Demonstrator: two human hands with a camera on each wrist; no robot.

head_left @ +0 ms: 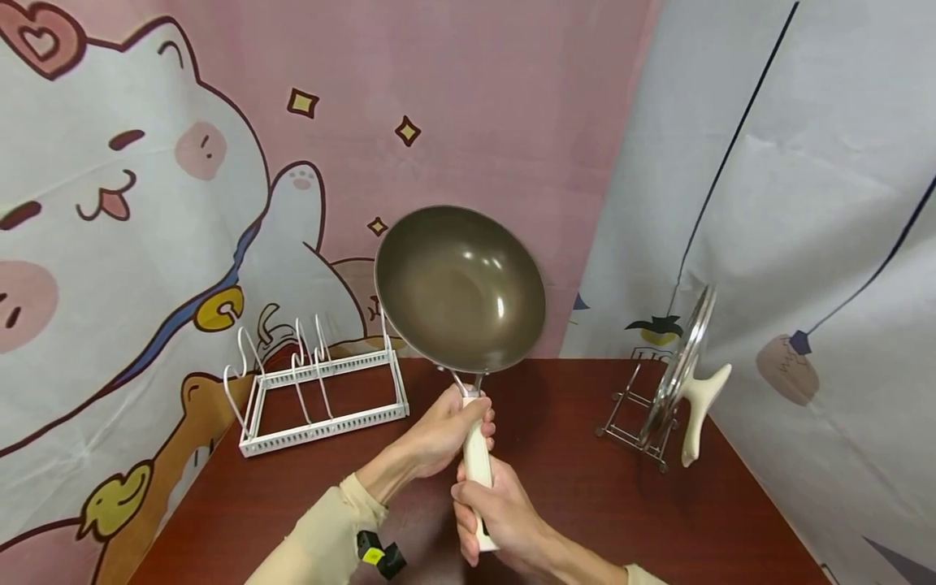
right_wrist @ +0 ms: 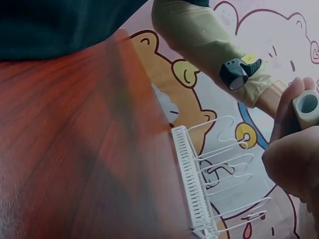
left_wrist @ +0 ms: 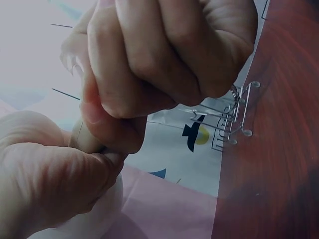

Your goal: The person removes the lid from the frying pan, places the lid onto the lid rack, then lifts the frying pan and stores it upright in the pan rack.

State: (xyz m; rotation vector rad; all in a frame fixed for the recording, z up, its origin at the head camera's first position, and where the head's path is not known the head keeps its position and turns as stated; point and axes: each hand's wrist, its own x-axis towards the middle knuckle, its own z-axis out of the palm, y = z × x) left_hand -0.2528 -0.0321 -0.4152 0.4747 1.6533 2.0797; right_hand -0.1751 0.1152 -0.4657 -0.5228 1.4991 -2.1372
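A wok [head_left: 461, 288] with a brown inside and a cream handle [head_left: 478, 463] is held up, its bowl tilted so the inside faces me. My left hand [head_left: 448, 431] grips the handle just below the bowl. Lower down, toward the handle's end, my right hand [head_left: 504, 508] is wrapped around it. In the left wrist view the curled fingers of the right hand [left_wrist: 154, 55] show above the left hand [left_wrist: 55, 179]. The right wrist view shows the hollow handle end [right_wrist: 308, 103] sticking out of the right hand [right_wrist: 294, 159].
On the left of the brown table [head_left: 570, 520] stands a white rack [head_left: 325, 422] with wire dividers. A small metal rack [head_left: 629, 435] at the right holds a glass lid [head_left: 676, 370] upright, its cream knob [head_left: 704, 406] facing right. Printed cloth [head_left: 512, 122] hangs behind.
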